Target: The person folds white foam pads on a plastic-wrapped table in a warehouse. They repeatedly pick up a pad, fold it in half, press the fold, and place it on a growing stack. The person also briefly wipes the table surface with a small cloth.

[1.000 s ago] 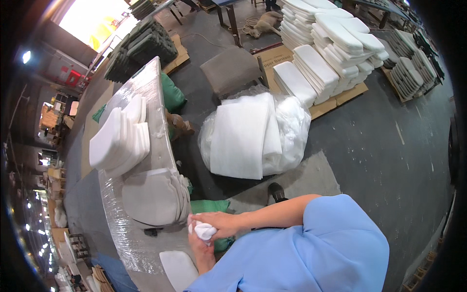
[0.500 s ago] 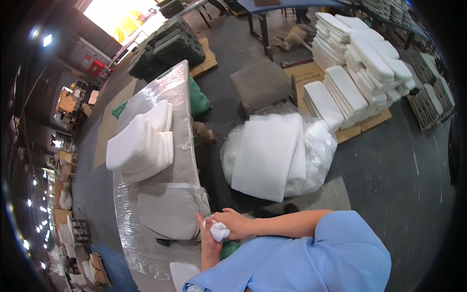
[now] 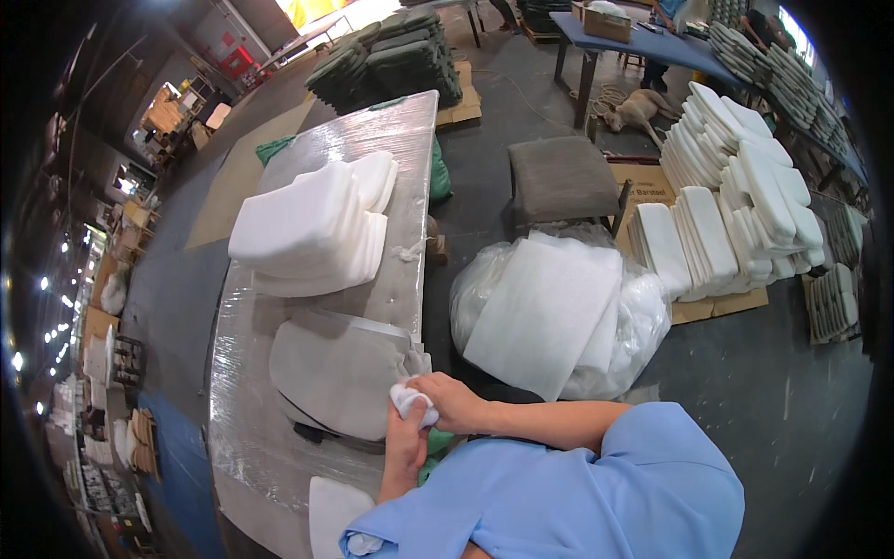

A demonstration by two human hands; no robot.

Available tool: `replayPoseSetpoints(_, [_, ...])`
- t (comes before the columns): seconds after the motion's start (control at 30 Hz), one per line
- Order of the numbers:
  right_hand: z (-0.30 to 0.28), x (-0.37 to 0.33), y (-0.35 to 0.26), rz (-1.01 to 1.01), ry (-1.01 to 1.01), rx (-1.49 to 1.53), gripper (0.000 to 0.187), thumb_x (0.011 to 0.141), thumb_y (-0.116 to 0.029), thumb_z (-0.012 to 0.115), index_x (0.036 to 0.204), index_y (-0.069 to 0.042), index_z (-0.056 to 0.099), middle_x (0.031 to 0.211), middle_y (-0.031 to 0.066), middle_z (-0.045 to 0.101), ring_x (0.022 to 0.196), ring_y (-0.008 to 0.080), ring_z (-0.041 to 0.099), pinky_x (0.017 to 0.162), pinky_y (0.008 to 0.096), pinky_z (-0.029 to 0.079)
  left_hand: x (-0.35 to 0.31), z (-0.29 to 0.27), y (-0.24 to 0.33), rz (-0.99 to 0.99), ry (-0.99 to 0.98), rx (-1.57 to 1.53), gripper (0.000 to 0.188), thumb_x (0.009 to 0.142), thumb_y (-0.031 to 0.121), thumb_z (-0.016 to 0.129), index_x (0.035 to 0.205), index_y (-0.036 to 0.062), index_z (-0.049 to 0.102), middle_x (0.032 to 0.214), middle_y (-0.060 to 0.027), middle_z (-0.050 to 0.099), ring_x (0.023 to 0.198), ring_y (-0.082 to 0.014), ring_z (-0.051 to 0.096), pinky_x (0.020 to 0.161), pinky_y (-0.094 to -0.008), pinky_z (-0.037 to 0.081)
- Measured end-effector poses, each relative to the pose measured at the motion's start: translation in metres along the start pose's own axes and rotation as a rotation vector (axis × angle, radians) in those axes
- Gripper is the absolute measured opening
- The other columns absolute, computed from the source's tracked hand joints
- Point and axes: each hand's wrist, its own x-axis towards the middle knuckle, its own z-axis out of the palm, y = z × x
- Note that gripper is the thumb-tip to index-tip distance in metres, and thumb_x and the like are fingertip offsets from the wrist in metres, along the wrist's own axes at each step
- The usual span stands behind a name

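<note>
At the right edge of the wrapped table, my left hand (image 3: 407,440) is closed around a wad of soft white material (image 3: 411,402). My right hand (image 3: 453,402) comes from the right and closes on the same wad, its fingers against the upper side. Parts of the wad are hidden inside the hands. Just beyond them lies a grey fabric cushion cover (image 3: 345,368), flat on the table, its gathered right edge close to my fingers. Beneath it shows a dark edge. A white pad (image 3: 337,508) lies nearer me, beside my left forearm.
The plastic-wrapped table (image 3: 244,391) carries a stack of white foam pads (image 3: 303,219). A plastic bag (image 3: 643,321) with white sheets (image 3: 549,312) stands right of it, by a grey stool (image 3: 563,177). White cushions (image 3: 712,238) are piled on cardboard. A dog (image 3: 643,110) lies farther back.
The view has shifted, so the table and stacks sit differently. My left fingers, stretched upward before, are now curled around the white wad, and my hands have drawn closer together on it.
</note>
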Motion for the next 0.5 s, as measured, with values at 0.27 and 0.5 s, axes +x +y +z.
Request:
replayPoseSetpoints(0.27, [-0.002, 0.019, 0.005, 0.111, -0.292, 0.117, 0.105, 0.074, -0.030, 0.093, 0.158, -0.004, 0.035, 0.151, 0.0301, 0.043, 0.140, 0.0478, 0.047, 0.118, 0.0525, 0.041, 0.017, -0.016, -0.005, 0.071, 0.183, 0.042, 0.039, 0.107, 0.008, 0.062, 0.145, 0.0084, 0.050, 0.129, -0.0095, 0.063, 0.113, -0.0228, 0.068, 0.093, -0.0396, 0.061])
replayPoseSetpoints(0.5, [-0.023, 0.067, 0.028, 0.140, -0.263, 0.100, 0.097, 0.079, -0.027, 0.090, 0.158, -0.008, 0.037, 0.152, 0.0278, 0.045, 0.136, 0.0464, 0.054, 0.112, 0.0507, 0.047, 0.071, -0.011, 0.027, 0.099, 0.101, 0.157, 0.041, 0.107, 0.008, 0.062, 0.145, 0.0058, 0.048, 0.130, -0.0107, 0.062, 0.115, -0.0223, 0.066, 0.091, -0.0389, 0.061])
